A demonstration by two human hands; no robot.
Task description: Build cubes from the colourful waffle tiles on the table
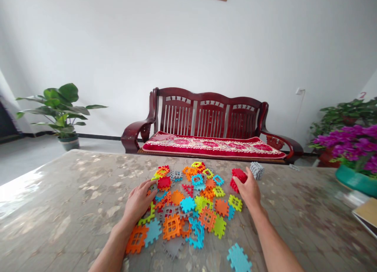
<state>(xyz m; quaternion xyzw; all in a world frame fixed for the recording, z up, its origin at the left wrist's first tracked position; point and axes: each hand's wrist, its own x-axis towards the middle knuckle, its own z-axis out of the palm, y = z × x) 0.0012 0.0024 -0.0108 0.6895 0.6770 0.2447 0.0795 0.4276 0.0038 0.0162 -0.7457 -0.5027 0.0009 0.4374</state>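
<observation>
A loose pile of toothed plastic building tiles in orange, blue, yellow-green, grey and red lies on the table in front of me. My left hand rests at the pile's left side, fingers stretched out and open. Its fingertips are beside a red square tile; whether they touch it I cannot tell. On the right, my right hand is closed around a small stack of red tiles, thumb on the near side. Just behind it stands a stack of grey tiles. A single blue tile lies near the front.
The table has a patterned, glossy cover. A teal pot with purple flowers and a cardboard-coloured item stand at the right. Beyond the table is a dark red wooden bench; a potted plant stands left.
</observation>
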